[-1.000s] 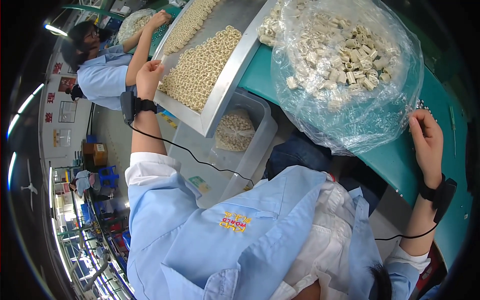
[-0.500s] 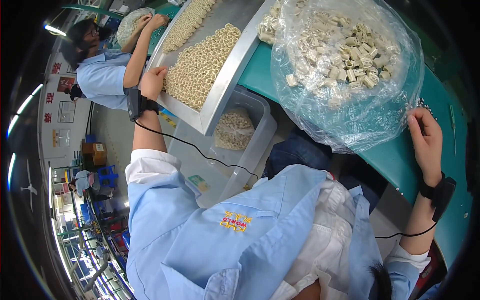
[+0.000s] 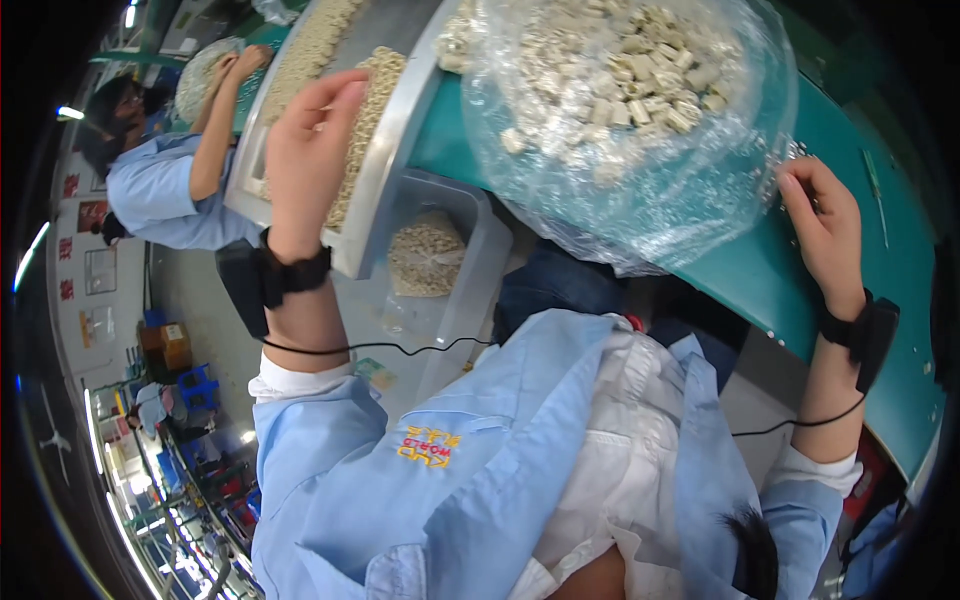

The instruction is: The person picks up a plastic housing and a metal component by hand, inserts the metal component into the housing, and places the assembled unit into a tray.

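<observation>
My left hand [image 3: 310,150] hovers over the near side of a metal tray [image 3: 398,140], its fingertips drawn together in a pinch. Anything between them is too small or hidden to make out. Cream-coloured short ring-like parts [image 3: 372,130] stand packed upright in the tray, partly covered by this hand. At the right, my right hand [image 3: 828,225] is curled, thumb and forefinger close together beside the edge of a large clear plastic bag [image 3: 690,215]. Tiny pieces [image 3: 797,150] lie by its fingertips. Inside the bag sits a loose heap of cream tubular parts [image 3: 650,85].
A green table [image 3: 745,285] bears the large bag. Below the tray, a translucent bin [image 3: 487,215] holds a smaller bag of parts [image 3: 425,255]. A thin tool [image 3: 876,195] lies far right. A co-worker [image 3: 165,190] works at the upper left. Cables trail from both wrist straps.
My left hand has risen off the tray's near edge and come closer, over the parts. My right hand stays by the bag's edge. The whole view has shifted slightly.
</observation>
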Demonstrator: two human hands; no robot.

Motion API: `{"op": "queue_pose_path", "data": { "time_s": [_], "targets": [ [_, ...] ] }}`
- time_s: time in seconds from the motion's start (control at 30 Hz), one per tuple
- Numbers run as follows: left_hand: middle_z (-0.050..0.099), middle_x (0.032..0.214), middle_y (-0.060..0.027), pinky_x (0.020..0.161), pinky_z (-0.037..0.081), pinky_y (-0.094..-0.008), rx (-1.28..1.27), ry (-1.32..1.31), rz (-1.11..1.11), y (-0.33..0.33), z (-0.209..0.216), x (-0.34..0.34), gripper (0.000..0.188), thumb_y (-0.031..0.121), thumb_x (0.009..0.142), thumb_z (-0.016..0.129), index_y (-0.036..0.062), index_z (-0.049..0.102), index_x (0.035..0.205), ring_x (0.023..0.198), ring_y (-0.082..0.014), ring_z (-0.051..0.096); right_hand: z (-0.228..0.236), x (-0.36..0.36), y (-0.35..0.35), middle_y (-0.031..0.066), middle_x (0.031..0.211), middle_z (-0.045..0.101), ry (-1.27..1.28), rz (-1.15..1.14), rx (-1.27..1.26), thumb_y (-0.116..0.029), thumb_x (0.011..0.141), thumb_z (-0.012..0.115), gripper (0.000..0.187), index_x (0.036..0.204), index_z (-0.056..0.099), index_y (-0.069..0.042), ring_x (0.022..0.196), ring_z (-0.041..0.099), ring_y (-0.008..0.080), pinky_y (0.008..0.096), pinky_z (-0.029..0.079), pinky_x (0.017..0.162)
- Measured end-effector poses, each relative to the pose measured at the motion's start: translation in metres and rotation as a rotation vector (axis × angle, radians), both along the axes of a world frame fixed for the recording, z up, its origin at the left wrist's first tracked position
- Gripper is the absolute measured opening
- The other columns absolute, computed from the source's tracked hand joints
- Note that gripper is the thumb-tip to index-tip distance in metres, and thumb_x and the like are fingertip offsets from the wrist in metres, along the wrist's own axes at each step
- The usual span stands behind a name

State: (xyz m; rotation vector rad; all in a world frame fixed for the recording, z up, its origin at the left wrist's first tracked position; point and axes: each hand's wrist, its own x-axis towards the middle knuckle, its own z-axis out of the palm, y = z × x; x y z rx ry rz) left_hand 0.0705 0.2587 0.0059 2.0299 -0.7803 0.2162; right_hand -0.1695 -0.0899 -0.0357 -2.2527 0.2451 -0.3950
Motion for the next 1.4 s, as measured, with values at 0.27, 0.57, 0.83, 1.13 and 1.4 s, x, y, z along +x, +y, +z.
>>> {"op": "queue_pose_path", "data": {
  "time_s": [0.27, 0.57, 0.83, 1.13, 1.4],
  "targets": [
    [0.058, 0.081, -0.0103, 0.068, 0.045, -0.0355, 0.051, -0.357, -0.506, -0.142, -0.034, -0.074, 0.013, 0.010, 0.074, 0.060, 0.0044, 0.061, 0.086, 0.078, -0.0288, 0.056, -0.002, 0.000, -0.002, -0.0033, 0.072, 0.049, -0.033, -0.052, 0.015, -0.012, 0.086, 0.052, 0.013, 0.089, 0.055, 0.000, 0.065, 0.043, 0.0029, 0.0168, 0.035, 0.059],
    [0.057, 0.081, -0.0099, 0.065, 0.044, -0.0314, 0.168, -0.306, -0.498, -0.171, -0.058, -0.071, 0.013, 0.010, 0.075, 0.060, 0.0054, 0.061, 0.087, 0.074, -0.0251, 0.056, -0.006, -0.004, -0.007, -0.0028, 0.074, 0.050, -0.109, -0.074, 0.005, -0.013, 0.085, 0.055, 0.013, 0.088, 0.056, -0.001, 0.064, 0.044, 0.0038, 0.0178, 0.035, 0.057],
    [0.056, 0.083, -0.0005, 0.065, 0.040, -0.0186, -0.283, 0.659, -0.678, -0.165, -0.042, -0.121, 0.019, 0.011, 0.083, 0.057, 0.0017, 0.057, 0.099, 0.073, -0.0061, 0.051, -0.005, -0.002, -0.009, 0.0041, 0.081, 0.052, -0.168, 0.101, -0.400, -0.009, 0.077, 0.060, 0.014, 0.089, 0.057, -0.002, 0.075, 0.050, 0.0148, 0.0249, 0.040, 0.062],
    [0.056, 0.087, 0.0005, 0.070, 0.039, -0.0172, -0.474, 0.992, -0.805, -0.174, -0.061, -0.131, 0.024, 0.013, 0.086, 0.054, 0.0012, 0.054, 0.107, 0.076, -0.0049, 0.048, -0.007, 0.005, -0.001, 0.0065, 0.075, 0.048, -0.059, 0.095, -0.518, -0.007, 0.076, 0.060, 0.011, 0.084, 0.054, -0.002, 0.073, 0.048, 0.0236, 0.0299, 0.037, 0.072],
    [0.055, 0.087, 0.0011, 0.071, 0.039, -0.0165, -0.514, 1.006, -0.823, -0.170, -0.063, -0.134, 0.024, 0.013, 0.086, 0.054, 0.0013, 0.054, 0.106, 0.077, -0.0046, 0.048, 0.005, 0.002, 0.002, 0.0072, 0.073, 0.047, -0.037, -0.025, -0.245, -0.007, 0.074, 0.061, 0.011, 0.080, 0.053, -0.003, 0.072, 0.047, 0.0231, 0.0309, 0.038, 0.068]
  ]
}}
